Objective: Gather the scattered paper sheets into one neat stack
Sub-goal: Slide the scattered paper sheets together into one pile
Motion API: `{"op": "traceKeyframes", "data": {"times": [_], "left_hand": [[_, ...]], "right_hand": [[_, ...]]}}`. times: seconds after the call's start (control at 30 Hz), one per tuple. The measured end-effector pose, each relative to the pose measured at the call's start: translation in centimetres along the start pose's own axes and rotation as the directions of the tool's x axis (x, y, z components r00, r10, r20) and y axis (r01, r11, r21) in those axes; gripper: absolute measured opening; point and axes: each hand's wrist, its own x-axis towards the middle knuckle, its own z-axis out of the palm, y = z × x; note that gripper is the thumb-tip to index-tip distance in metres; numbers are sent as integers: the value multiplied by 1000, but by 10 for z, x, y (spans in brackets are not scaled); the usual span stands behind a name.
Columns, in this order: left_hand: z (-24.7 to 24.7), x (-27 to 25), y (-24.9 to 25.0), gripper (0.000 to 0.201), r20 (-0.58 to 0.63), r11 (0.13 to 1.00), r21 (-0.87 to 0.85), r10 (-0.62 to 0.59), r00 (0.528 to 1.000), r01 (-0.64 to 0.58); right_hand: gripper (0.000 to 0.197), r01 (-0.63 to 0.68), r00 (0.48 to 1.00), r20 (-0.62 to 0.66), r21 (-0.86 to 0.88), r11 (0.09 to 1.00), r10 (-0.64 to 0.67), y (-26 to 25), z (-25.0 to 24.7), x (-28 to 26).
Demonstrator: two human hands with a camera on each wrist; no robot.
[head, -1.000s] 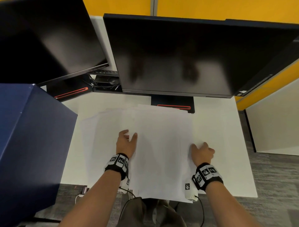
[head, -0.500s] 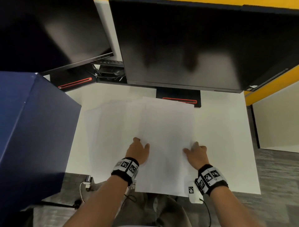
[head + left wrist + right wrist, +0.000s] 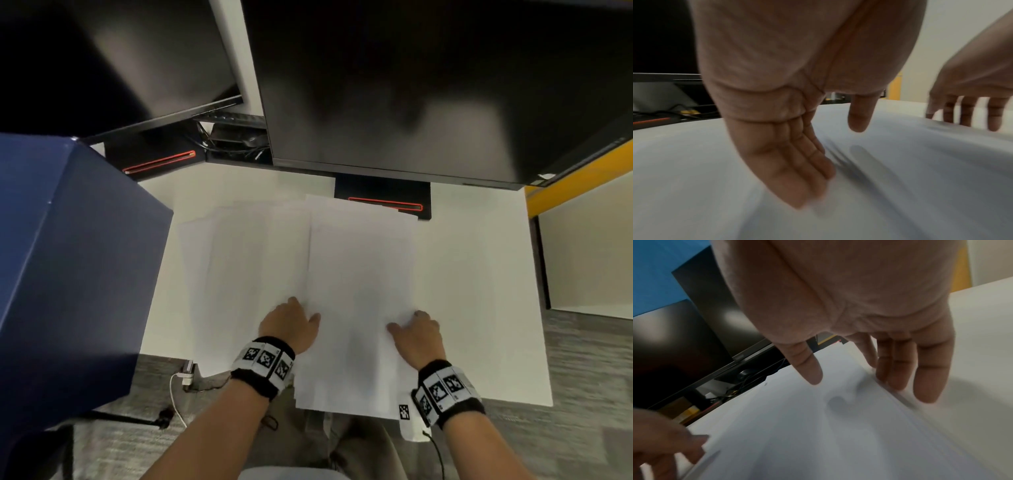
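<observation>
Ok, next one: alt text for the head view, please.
Two hands, the left hand and the right hand, press against opposite side edges of a pile of white paper sheets on a white desk. More sheets fan out leftward, with two dark monitors behind.

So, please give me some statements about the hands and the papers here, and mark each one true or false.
1. Both hands rest on the white paper sheets. True.
2. The left hand holds a pen. False: it holds nothing; its fingers lie straight on paper.
3. The sheets already form one neat stack. False: several still fan out to the left.
4. Two dark monitors stand behind the papers. True.
5. The right hand is lifted high above the desk. False: its fingers touch the papers' right edge.
</observation>
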Motion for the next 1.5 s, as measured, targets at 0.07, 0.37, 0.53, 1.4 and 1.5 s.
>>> {"op": "traceKeyframes", "data": {"times": [0.07,0.37,0.53,1.4,1.5], "left_hand": [[-21,17,-18,79,-118,997,-63,-49,992,42],[-44,58,-1,36,-279,959,-279,-38,960,-43],[-43,60,-12,45,-429,955,-298,-131,894,-2],[-144,-21,-33,40,-265,480,-831,101,959,-280],[-106,5,-17,51,-139,372,-918,35,990,-142]], "right_hand": [[79,-31,996,-82,34,999,33,-10,-12,13],[80,43,991,-135,208,977,-15,-70,-19,59],[84,46,989,-142,102,994,-31,-69,-15,53],[98,465,832,-69,629,623,-551,-117,-12,-26],[50,368,878,-36,690,624,-478,-113,-17,-23]]}}
